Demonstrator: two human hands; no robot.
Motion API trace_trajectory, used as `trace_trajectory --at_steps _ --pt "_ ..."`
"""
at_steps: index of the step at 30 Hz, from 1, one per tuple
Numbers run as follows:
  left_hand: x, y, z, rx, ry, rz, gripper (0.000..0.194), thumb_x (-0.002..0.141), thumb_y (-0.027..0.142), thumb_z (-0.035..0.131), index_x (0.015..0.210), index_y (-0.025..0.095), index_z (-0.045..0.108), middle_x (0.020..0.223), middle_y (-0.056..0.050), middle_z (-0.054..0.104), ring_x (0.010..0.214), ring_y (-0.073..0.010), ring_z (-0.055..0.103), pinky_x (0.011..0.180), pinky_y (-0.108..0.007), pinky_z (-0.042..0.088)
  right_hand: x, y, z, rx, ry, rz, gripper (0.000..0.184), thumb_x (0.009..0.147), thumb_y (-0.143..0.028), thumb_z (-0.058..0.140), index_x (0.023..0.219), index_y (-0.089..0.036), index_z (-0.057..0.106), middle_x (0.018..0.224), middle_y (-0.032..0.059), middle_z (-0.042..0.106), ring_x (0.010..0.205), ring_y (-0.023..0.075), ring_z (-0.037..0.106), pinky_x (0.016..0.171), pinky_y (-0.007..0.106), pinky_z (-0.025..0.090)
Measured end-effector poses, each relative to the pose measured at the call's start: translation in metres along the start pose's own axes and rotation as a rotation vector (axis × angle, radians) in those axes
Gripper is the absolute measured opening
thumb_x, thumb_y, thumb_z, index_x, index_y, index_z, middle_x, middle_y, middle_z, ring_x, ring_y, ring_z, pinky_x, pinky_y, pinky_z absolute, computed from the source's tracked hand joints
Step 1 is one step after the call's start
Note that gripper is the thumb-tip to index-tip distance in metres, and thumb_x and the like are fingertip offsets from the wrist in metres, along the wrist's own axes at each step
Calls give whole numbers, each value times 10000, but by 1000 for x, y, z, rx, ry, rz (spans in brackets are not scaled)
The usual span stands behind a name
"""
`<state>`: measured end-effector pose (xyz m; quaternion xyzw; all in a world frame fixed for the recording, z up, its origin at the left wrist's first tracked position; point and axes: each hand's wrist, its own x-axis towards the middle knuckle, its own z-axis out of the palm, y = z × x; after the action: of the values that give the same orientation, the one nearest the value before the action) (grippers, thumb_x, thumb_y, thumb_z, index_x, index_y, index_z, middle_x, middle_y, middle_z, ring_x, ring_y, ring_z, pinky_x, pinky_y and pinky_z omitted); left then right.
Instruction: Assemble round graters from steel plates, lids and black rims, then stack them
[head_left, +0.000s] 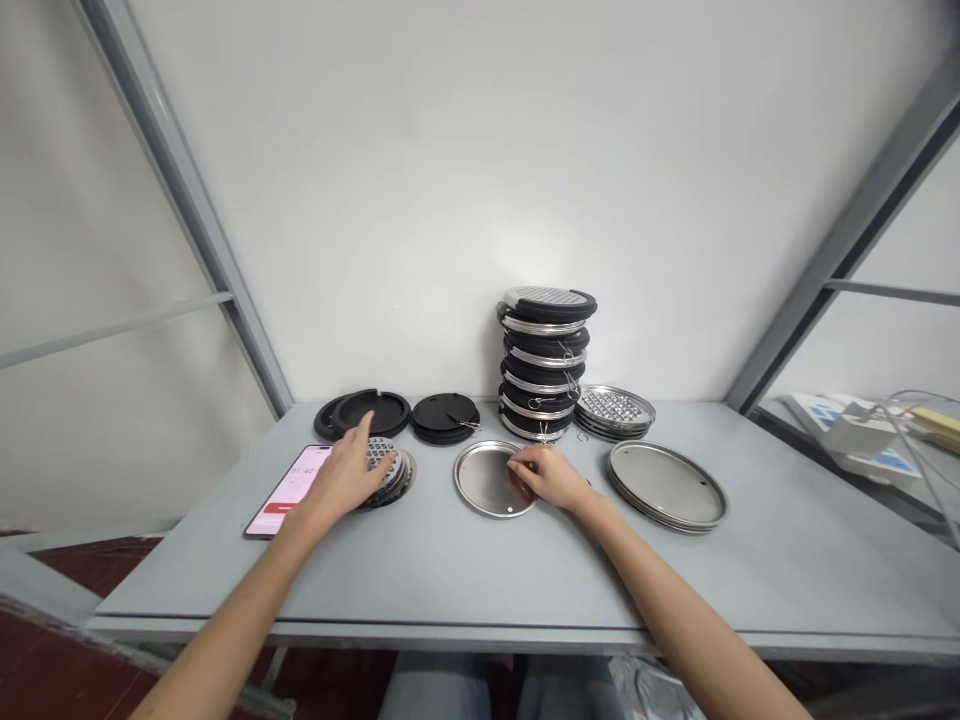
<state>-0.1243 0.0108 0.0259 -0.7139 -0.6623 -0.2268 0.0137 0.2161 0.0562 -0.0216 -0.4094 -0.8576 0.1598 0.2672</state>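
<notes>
My left hand (343, 482) has its fingers spread over a small stack of round perforated metal discs (391, 468); its thumb reaches over the top disc, and I cannot tell whether it touches. A shallow round metal lid (486, 482) lies on the table in front of me, rim up. Over its right side, my right hand (553, 476) is closed with fingertips pinched together; whatever they hold, if anything, is hidden. Behind the left hand are black rings (373, 412), and beside them lie flat black discs (445, 418).
A tall stack of black-and-metal round containers (541, 380) stands at the back. To its right lie grater-like metal discs (616, 408) and, nearer, stacked metal lids (667, 484). A phone (289, 492) lies at left on the grey table (450, 590). Metal frame posts flank both sides.
</notes>
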Motion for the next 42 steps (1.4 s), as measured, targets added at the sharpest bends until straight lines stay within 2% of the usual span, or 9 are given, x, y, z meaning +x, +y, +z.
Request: trace_trajectory --at_steps 3,8,15,21,26,30,36,39,42 --pt "-5 -21 -4 39 -169 -108 919 820 620 490 1491 103 134 1421 -230 416 1286 -380 438 995 -450 393 -1 -1 -1 2 -9 7 333 907 -274 430 666 -184 643 676 34 655 626 153 555 653 258 398" --pt "-6 -28 -2 47 -328 -111 1070 734 721 506 1489 59 139 1476 -243 333 1346 -364 363 1035 -419 356 -1 -2 -2 16 -16 -7 340 910 -269 414 660 -180 627 667 35 649 622 152 555 651 258 400" --pt "2 -21 -4 119 -278 -91 1095 664 713 574 1481 81 212 1453 -222 385 1303 -370 426 989 -394 393 -1 0 -2 46 -33 -14 321 902 -250 420 656 -184 616 653 24 643 600 147 547 639 259 400" --pt "13 -6 -17 141 -279 -186 1159 652 815 491 1493 88 164 1255 -237 585 1132 -407 570 839 -426 469 -2 -1 -3 52 -36 -4 322 900 -247 418 664 -185 628 661 28 653 604 149 555 641 259 402" --pt "21 4 -17 118 -281 -78 1174 639 837 489 1495 95 181 1514 -221 265 1381 -390 282 1060 -462 326 -1 -1 -4 40 -35 9 299 894 -253 429 697 -185 644 704 34 673 633 153 564 649 260 406" --pt "20 28 -9 5 -320 64 1090 674 801 513 1504 178 179 1563 -163 148 1387 -379 275 1091 -469 300 -1 -1 -5 34 -56 20 289 891 -243 427 698 -181 634 710 37 673 633 151 566 651 262 414" --pt "25 73 17 -282 -346 476 989 687 607 687 1484 227 240 1576 -113 111 1405 -338 253 1128 -457 279 -2 2 -5 44 54 -14 193 819 -175 474 861 -174 663 854 76 685 797 203 609 773 329 465" --pt "29 82 39 -398 -265 563 1021 666 546 732 1479 174 239 1554 -159 180 1418 -339 213 1143 -493 240 -3 0 -5 138 198 -103 501 729 -125 549 1227 -178 544 1165 116 615 1027 237 577 930 387 446" --pt "29 81 55 -501 -210 583 1040 679 512 735 1491 170 183 1543 -167 213 1404 -348 242 1131 -501 265 -4 -5 -4 204 279 -152 649 724 -147 591 1350 -213 430 1302 120 524 1136 252 524 997 424 415"
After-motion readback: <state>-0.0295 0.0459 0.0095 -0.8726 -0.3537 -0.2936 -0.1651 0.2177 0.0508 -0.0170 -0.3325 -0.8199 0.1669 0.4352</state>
